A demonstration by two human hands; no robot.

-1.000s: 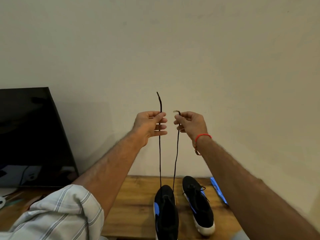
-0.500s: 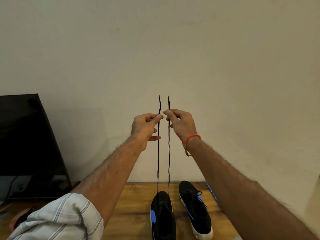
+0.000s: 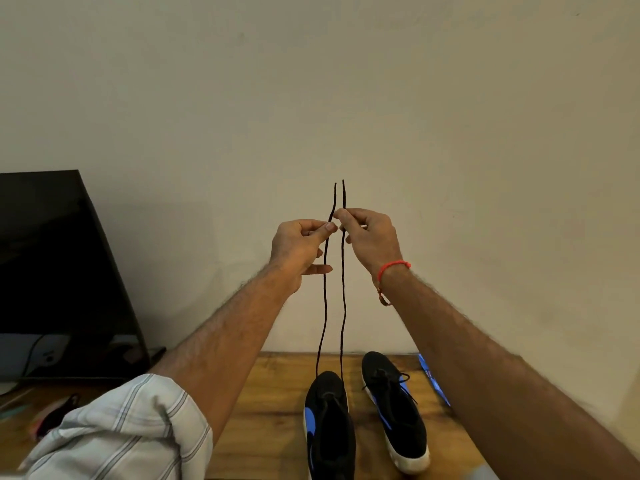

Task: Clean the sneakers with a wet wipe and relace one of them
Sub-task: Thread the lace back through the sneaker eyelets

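Note:
Two black sneakers with blue marks stand on the wooden table [image 3: 273,410]. From the left sneaker [image 3: 329,427] a black lace [image 3: 343,306] rises in two strands, pulled up in front of the wall. My left hand [image 3: 298,247] pinches the left strand between thumb and forefinger. My right hand [image 3: 370,237] pinches the right strand at nearly the same height, and the two hands almost touch. Both lace tips stick up side by side above my fingers. The right sneaker [image 3: 398,414] stands laced, with a white sole.
A dark screen [image 3: 59,271] leans at the left on the table's back. A blue packet [image 3: 433,379] lies at the table's right edge beside the right sneaker. Small blurred items [image 3: 52,414] sit at the lower left. A plain wall is right behind.
My right hand drew its strand up until both tips stand level, and the two hands came together. The view tilted slightly, so the hands sit a little lower in the frame.

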